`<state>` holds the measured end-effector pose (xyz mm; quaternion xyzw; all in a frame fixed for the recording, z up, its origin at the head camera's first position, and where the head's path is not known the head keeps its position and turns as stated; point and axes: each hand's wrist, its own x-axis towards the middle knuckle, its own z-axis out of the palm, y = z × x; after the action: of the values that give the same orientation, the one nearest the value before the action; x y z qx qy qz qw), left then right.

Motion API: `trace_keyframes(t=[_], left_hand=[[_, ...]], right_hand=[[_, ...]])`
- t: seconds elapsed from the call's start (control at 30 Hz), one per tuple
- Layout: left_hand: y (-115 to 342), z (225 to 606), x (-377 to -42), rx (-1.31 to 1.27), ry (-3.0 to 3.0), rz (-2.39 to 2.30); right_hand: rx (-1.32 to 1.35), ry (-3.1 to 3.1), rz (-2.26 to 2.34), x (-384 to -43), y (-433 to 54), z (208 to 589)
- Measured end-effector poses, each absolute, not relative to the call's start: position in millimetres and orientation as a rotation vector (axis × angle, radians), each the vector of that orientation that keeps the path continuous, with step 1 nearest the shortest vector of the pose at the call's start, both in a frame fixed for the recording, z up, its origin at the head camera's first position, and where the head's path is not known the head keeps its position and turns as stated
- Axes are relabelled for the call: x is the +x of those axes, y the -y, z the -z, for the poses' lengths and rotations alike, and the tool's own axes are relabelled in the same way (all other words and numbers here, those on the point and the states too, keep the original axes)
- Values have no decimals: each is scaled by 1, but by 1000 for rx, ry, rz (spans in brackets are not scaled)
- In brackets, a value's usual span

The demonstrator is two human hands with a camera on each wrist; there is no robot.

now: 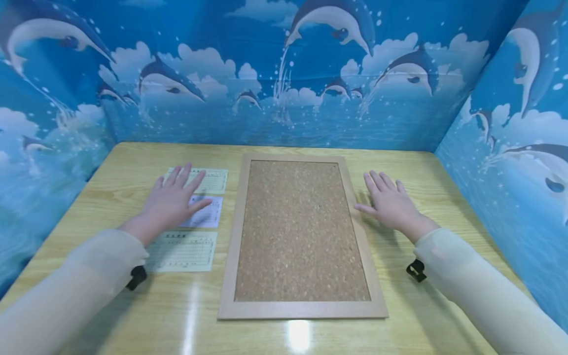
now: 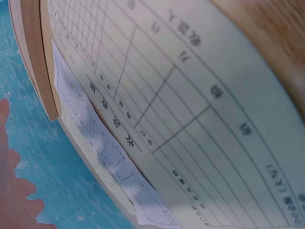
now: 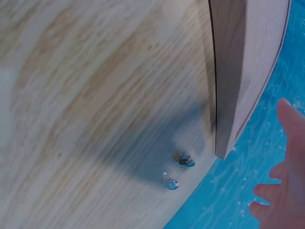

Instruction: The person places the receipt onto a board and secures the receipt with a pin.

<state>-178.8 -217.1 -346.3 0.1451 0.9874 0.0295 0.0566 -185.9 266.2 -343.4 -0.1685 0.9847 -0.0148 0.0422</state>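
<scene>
While lying flat at the middle of the desk [image 1: 426,182], bordered on all four sides by a smooth, pale wooden frame [image 1: 301,309] — a rectangular cork board [image 1: 301,231], coarse-grained and speckled in tan and brown. Just beside its left edge, in a column, three thin paper slips: a pale green far slip [image 1: 215,181], a lilac middle slip [image 1: 210,214], a pale green near slip [image 1: 191,254]. Printed with fine ruled grids, small characters above and below.

Over the far and middle slips, partly covering both, a left hand [image 1: 170,199], back upward, fingers [image 1: 183,178] spread wide and holding nothing. Across the board, just by the right side of the frame, a right hand [image 1: 390,204], fingers loosely fanned, thumb stretched toward the wood; likewise holding nothing, with a soft shadow on the desk below.

In the right wrist view, near the frame — two small, glossy, bluish objects [image 3: 185,160] on the desk, too tiny to identify. Farther out, loose pale sleeves [image 1: 479,291] and black wrist pieces [image 1: 136,277]. Underneath, streaky yellowish wood grain with bright glare. Behind and to both sides, a blue backdrop [image 1: 199,123] printed with curved dolphins and puffy clouds.
</scene>
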Motion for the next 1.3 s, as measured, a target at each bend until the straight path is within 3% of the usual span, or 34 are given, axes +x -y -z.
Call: trace_keyframes(t=[1.3], left_hand=[[250, 340, -158, 423, -3096, -90]], right_hand=[[-781, -3075, 142, -178, -231, 346]])
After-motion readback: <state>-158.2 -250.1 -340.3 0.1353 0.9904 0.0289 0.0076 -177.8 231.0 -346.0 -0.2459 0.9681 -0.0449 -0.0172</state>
